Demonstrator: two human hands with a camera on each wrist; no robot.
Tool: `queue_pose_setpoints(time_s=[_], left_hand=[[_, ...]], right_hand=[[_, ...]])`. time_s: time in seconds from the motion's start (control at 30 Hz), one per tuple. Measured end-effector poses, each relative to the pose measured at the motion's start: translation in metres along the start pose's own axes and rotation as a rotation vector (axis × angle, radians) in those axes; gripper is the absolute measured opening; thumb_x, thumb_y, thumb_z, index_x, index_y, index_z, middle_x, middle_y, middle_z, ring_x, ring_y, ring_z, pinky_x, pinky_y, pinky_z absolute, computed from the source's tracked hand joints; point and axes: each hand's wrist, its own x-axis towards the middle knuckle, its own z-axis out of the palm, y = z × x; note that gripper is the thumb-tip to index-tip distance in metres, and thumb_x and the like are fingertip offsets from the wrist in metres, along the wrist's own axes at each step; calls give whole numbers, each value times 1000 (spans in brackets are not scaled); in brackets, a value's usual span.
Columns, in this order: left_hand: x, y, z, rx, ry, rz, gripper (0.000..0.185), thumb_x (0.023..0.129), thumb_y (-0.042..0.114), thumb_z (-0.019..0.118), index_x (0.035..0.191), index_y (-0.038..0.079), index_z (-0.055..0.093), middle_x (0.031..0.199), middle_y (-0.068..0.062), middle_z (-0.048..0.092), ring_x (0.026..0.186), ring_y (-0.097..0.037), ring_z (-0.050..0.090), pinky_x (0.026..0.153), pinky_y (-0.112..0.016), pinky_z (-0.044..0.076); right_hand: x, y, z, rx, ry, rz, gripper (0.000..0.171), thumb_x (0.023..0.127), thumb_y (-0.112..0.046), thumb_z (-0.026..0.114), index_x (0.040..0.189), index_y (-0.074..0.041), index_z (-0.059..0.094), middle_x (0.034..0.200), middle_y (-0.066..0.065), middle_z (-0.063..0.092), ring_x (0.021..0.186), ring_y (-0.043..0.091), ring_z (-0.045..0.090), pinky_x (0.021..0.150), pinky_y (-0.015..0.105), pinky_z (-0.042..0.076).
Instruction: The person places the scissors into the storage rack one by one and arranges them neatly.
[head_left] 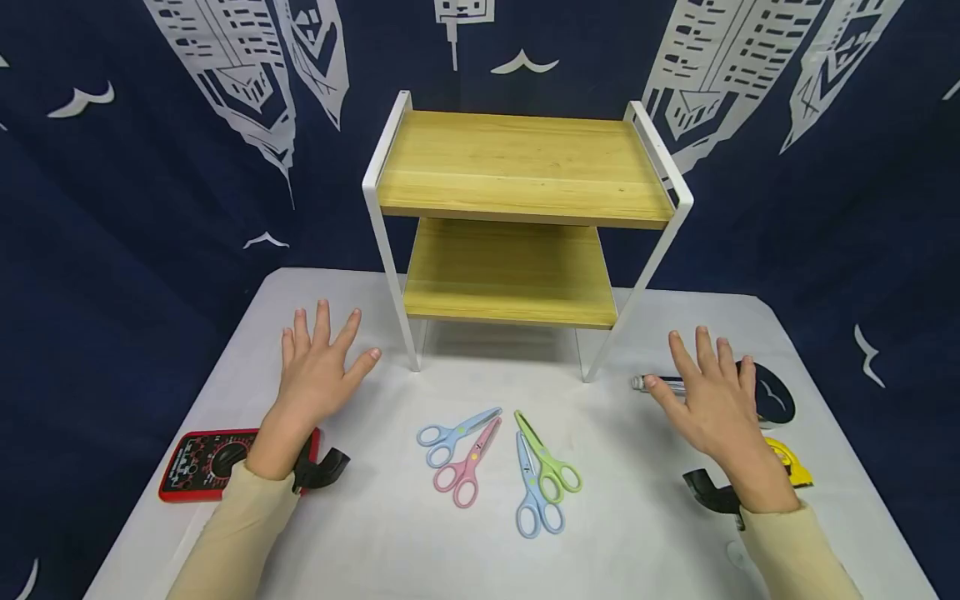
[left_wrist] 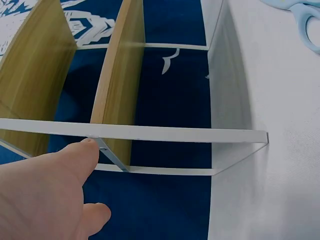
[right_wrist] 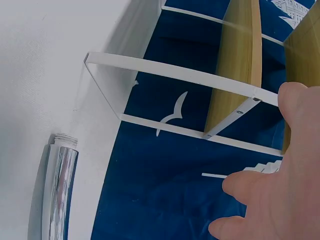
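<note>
My left hand [head_left: 315,371] is held over the table's left side, fingers spread, holding nothing. Beneath that wrist lies a red-framed multimeter [head_left: 197,467], partly covered by the forearm. On the right, my other hand [head_left: 712,408] is spread likewise, with nothing in it. A silver tube with a threaded end [right_wrist: 61,190] is near its thumb. Between the hands lie several child-size scissors: a blue pair [head_left: 450,435], a pink pair [head_left: 472,458], a green pair [head_left: 547,462] and a second blue pair [head_left: 530,492]. All have their blades closed.
A two-tier shelf [head_left: 517,167] with wooden boards and white frame stands at the back centre of the white table [head_left: 420,550]. By the right hand are a dark rounded object [head_left: 774,396] and a yellow object [head_left: 797,467], partly hidden. Dark blue printed cloth [head_left: 150,200] hangs behind.
</note>
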Motion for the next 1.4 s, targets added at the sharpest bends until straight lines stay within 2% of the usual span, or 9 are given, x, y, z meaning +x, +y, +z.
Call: queue_pose_setpoints(time_s=[0.2,0.37,0.63,0.83,0.97,1.07,1.17,1.3,1.4], left_hand=[[1,0,1,-25,0,8,73,103,51,51,160,10,30,167,-32,1,153,-57,-11,118,-74,-5],[7,4,7,-121,48,21,69,103,44,51,160,9,31,166,-34,6,153,-58,-6,119,-73,-5],[23,24,24,-491,98,87,60,107,25,47,161,8,28,167,-27,21,155,-49,16,122,-70,9],[34,36,36,-772,144,136,52,109,20,43,158,5,34,158,-21,43,142,-42,47,116,-61,36],[40,42,42,-915,165,119,42,110,15,40,148,1,48,141,-25,58,125,-42,60,106,-51,47],[43,45,45,-975,175,67,37,111,16,38,136,-2,58,126,-28,65,113,-40,65,95,-41,49],[45,45,47,-1030,177,35,38,111,18,37,127,-5,63,119,-29,68,106,-29,70,92,-34,52],[47,43,48,-1084,168,41,38,111,19,38,122,-8,63,111,-31,70,92,-8,72,91,-30,55],[47,43,49,-1108,172,43,38,111,19,39,121,-9,63,106,-30,71,86,-1,70,89,-27,55]], right_hand=[[-2,-1,2,27,-6,-10,81,103,-59,43,160,-4,26,164,36,12,151,61,8,117,76,-2],[-6,-5,7,85,8,-66,75,103,-53,48,157,-4,35,163,35,20,150,60,15,118,75,2],[-23,-23,40,238,42,-249,52,95,-25,70,138,0,59,143,32,53,131,55,50,104,69,40],[-34,-47,73,354,-92,-330,42,91,-21,76,129,-6,67,124,12,70,114,30,68,95,47,55],[-38,-59,84,403,-220,-393,39,89,-24,79,125,-12,69,116,-1,70,103,15,66,89,36,55],[-37,-65,86,404,-275,-441,37,87,-24,80,121,-15,70,112,-5,68,101,12,63,90,36,53],[-36,-72,86,401,-321,-470,31,87,-20,80,116,-17,71,109,-6,65,99,10,62,90,35,53],[-36,-80,86,382,-359,-470,25,86,-13,77,110,-18,75,104,-7,63,92,6,59,84,32,52],[-37,-82,86,371,-354,-456,24,85,-10,77,108,-17,77,101,-8,61,89,4,57,80,30,51]])
